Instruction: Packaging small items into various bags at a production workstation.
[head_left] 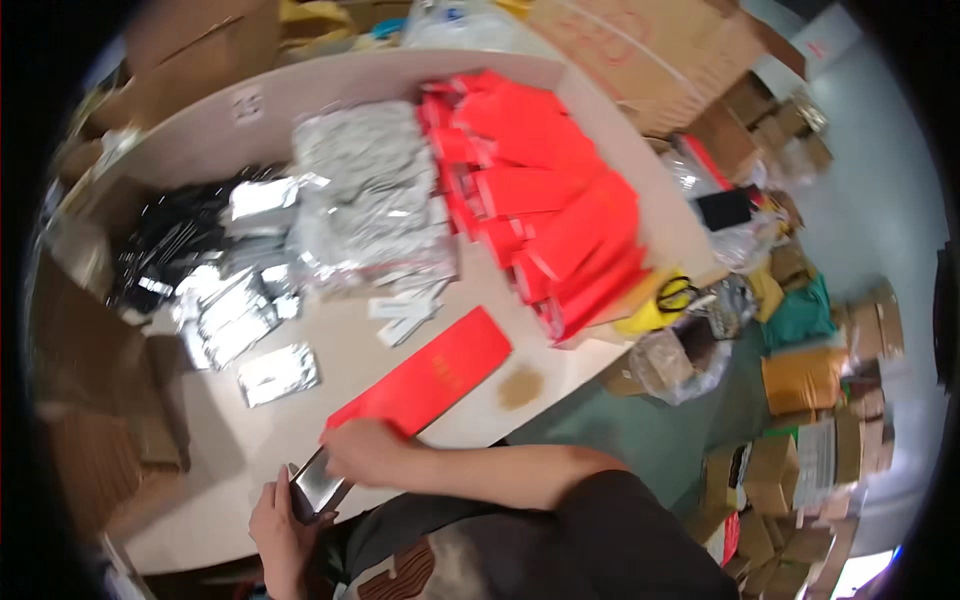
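At the table's near edge my left hand [280, 522] grips a flat silver packet [318, 484] with dark edges, thumb and fingers along its sides. My right hand [370, 453] is closed over the near end of a long red paper sleeve [440, 370], where the packet's far end meets it. The hand hides that junction, so I cannot tell whether the packet is inside. The sleeve lies slanted on the table, its far end pointing up and right. Left of it lies a loose silver foil packet [279, 375].
Behind are a heap of red sleeves [560, 190], a plastic bag of pale grey packets [370, 190], silver packets [235, 310] and black packets [180, 240]. Black-handled scissors [677, 294] lie on yellow material at the table's right corner. Cardboard boxes [775, 475] stand on the floor to the right.
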